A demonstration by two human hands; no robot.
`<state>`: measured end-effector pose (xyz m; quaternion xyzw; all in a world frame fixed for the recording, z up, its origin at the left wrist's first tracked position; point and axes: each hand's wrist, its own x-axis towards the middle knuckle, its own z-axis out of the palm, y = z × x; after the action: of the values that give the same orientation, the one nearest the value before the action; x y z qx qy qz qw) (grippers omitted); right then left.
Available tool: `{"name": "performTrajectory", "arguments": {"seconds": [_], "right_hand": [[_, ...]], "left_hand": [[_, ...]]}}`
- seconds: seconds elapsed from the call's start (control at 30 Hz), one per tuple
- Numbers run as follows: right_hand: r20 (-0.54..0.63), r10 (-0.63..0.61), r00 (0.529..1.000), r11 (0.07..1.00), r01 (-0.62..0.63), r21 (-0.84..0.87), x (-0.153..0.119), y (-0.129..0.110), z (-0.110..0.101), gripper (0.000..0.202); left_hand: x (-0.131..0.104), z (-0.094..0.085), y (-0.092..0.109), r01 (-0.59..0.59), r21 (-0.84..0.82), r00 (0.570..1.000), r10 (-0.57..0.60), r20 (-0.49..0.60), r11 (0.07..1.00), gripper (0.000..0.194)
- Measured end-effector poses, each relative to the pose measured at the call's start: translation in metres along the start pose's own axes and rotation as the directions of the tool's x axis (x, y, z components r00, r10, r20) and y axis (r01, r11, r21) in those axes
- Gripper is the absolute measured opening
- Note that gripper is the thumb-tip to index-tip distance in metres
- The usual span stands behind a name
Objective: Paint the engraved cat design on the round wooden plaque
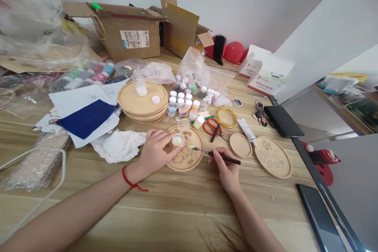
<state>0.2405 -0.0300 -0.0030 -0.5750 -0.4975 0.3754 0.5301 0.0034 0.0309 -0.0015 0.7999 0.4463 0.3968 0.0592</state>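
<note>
Between the thumb and fingers of my left hand point(158, 147) is a small clear cup point(178, 140) with pale yellow and white stuff inside. It is held over a round wooden plate point(196, 159) that bears a line drawing and lettering. My right hand point(226, 169) grips the dark handle of a palette knife point(218, 155). The knife's blade points left over the plate, with a pale yellow dab at its tip. Just behind the plate stands a jar of yellow paint point(199, 122) with a white lid.
Stacked round wooden boards point(126, 98) carry a bottle point(140, 84). Several white-lidded jars point(180, 96) stand behind the plate. Red scissors point(210, 126), gold wire point(226, 117), a white tube point(246, 130) and a second drawn plate point(276, 165) lie rightward. Crumpled tissue point(116, 145) lies left.
</note>
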Motion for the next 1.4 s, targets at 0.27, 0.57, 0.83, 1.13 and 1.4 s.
{"name": "performTrajectory", "arguments": {"seconds": [0.27,0.57,0.83,1.13,1.4], "right_hand": [[-0.026,0.022,0.999,0.999,-0.021,0.029,0.0,0.002,0.0,0.022],[-0.04,0.025,0.999,0.997,-0.022,0.08,0.001,0.004,-0.002,0.023],[-0.044,0.051,0.998,0.989,-0.045,0.138,0.0,0.01,-0.003,0.021],[-0.044,0.08,0.996,0.985,-0.072,0.157,0.0,0.01,-0.004,0.021],[-0.036,0.091,0.995,0.973,-0.081,0.217,-0.001,0.014,-0.005,0.02]], "left_hand": [[0.0,0.0,0.0,0.012,0.005,1.0,-0.012,0.016,1.0,0.024],[0.0,0.0,0.0,-0.013,0.004,1.0,0.013,-0.017,1.0,0.022],[0.0,0.001,-0.001,-0.029,-0.001,0.999,0.029,-0.029,1.0,0.022],[0.0,0.001,-0.001,-0.022,-0.005,1.0,0.022,-0.022,1.0,0.022],[0.0,0.0,0.0,-0.025,-0.015,0.999,0.025,-0.037,1.0,0.023]]}}
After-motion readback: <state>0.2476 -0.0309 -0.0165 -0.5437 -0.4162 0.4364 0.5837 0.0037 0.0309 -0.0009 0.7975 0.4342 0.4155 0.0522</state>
